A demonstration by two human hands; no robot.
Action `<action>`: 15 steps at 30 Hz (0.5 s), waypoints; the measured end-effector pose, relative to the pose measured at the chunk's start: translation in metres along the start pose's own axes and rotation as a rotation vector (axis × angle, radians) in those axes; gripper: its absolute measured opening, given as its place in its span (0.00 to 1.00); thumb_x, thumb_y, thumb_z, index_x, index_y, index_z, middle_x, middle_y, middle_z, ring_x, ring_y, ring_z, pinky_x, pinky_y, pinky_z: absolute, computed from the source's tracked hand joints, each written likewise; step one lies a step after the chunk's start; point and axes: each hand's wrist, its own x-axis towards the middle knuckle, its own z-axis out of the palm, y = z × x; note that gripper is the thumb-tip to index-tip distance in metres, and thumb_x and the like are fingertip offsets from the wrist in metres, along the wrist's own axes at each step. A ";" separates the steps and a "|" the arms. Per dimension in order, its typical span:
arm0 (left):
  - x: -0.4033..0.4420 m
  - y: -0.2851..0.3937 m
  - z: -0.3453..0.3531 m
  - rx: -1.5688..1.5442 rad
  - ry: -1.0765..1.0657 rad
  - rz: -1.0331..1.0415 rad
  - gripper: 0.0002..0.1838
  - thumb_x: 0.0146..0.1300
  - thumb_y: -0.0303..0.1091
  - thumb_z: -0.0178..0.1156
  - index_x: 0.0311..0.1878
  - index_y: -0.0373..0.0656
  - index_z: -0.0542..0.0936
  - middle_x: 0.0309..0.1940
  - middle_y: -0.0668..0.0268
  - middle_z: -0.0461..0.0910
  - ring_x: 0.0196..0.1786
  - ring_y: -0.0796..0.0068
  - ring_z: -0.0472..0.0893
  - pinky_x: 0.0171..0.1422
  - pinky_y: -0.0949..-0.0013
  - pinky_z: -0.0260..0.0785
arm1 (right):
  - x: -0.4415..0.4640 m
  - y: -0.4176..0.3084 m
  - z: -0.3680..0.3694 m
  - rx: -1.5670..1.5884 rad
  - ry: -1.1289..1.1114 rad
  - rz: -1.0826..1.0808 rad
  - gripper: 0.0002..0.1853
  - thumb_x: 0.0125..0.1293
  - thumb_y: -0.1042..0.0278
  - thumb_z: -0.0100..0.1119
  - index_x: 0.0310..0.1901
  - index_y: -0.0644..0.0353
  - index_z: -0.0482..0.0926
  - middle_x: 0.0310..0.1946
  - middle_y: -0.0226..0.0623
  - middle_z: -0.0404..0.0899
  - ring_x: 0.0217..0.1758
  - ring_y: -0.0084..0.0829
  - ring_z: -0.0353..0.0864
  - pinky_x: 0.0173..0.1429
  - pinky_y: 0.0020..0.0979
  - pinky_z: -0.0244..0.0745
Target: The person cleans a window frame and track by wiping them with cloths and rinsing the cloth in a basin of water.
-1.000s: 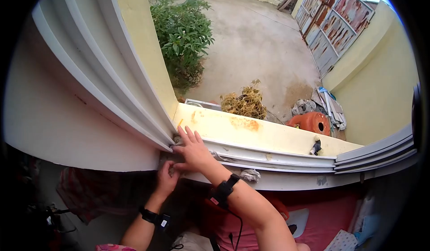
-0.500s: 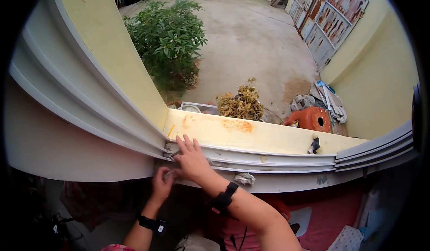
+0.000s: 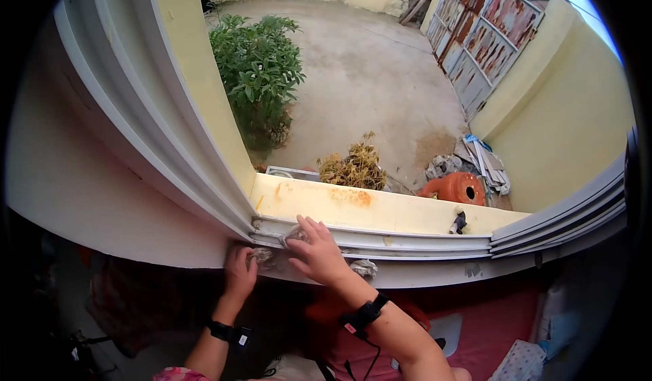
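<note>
My right hand (image 3: 316,252) is over the left end of the white window track (image 3: 435,242), its fingers bent around a grey crumpled rag (image 3: 293,234) pressed into the grooves. Lower and to the left, my left hand (image 3: 239,274) rests at the inner edge of the sill. A second dirty crumpled wad (image 3: 261,253), cloth or paper, sits between its thumb and fingers. To the right of my right wrist, a whitish crumpled wad (image 3: 365,267) lies on the inner ledge just below the track.
Sliding window frames stand at the left (image 3: 122,62) and right (image 3: 564,225). On the outer sill (image 3: 401,204) is a small black-and-white object (image 3: 458,222). Outside are a leafy bush (image 3: 258,62), a dried plant (image 3: 354,167), an orange pot (image 3: 462,188) and a rusty gate (image 3: 485,28).
My right hand has slid right along the track with the grey rag. My left hand is slightly further left, and its wad shows more clearly. The whole view has shifted a little.
</note>
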 end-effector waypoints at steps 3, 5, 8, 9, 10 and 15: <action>-0.001 0.005 0.003 0.121 0.046 0.076 0.13 0.52 0.21 0.57 0.43 0.39 0.72 0.43 0.52 0.70 0.47 0.49 0.71 0.51 0.56 0.66 | -0.025 0.012 -0.012 -0.059 0.107 0.064 0.15 0.50 0.65 0.66 0.41 0.54 0.79 0.60 0.46 0.66 0.64 0.47 0.63 0.67 0.43 0.59; -0.005 0.007 0.007 0.124 0.089 0.095 0.14 0.52 0.21 0.57 0.44 0.39 0.72 0.43 0.52 0.70 0.47 0.49 0.71 0.51 0.55 0.66 | -0.039 0.020 -0.021 -0.045 0.141 0.098 0.15 0.50 0.66 0.67 0.41 0.54 0.79 0.58 0.45 0.68 0.62 0.47 0.65 0.66 0.41 0.61; -0.007 0.013 0.009 0.156 0.175 0.161 0.14 0.52 0.22 0.58 0.44 0.40 0.73 0.42 0.54 0.70 0.47 0.51 0.72 0.51 0.56 0.67 | -0.053 0.031 -0.021 -0.099 0.219 0.239 0.14 0.50 0.67 0.66 0.40 0.55 0.78 0.51 0.42 0.72 0.56 0.44 0.69 0.61 0.40 0.65; -0.003 0.021 0.009 0.133 0.173 0.179 0.14 0.52 0.23 0.59 0.44 0.40 0.73 0.42 0.55 0.70 0.46 0.53 0.72 0.51 0.57 0.67 | -0.054 0.030 -0.022 -0.091 0.228 0.274 0.14 0.50 0.67 0.66 0.39 0.55 0.78 0.47 0.40 0.73 0.53 0.43 0.70 0.58 0.40 0.66; 0.002 0.027 0.010 0.110 0.170 0.197 0.14 0.52 0.23 0.59 0.44 0.41 0.73 0.43 0.56 0.70 0.46 0.54 0.73 0.50 0.58 0.68 | -0.054 0.030 -0.023 -0.082 0.237 0.309 0.13 0.49 0.68 0.66 0.38 0.54 0.78 0.43 0.39 0.74 0.50 0.42 0.72 0.54 0.40 0.67; 0.039 0.057 0.029 0.032 0.069 0.195 0.14 0.52 0.26 0.61 0.44 0.42 0.74 0.41 0.58 0.71 0.44 0.56 0.74 0.48 0.60 0.68 | -0.042 0.024 -0.006 -0.177 0.275 0.415 0.10 0.49 0.70 0.65 0.35 0.54 0.77 0.36 0.37 0.75 0.45 0.40 0.73 0.49 0.39 0.68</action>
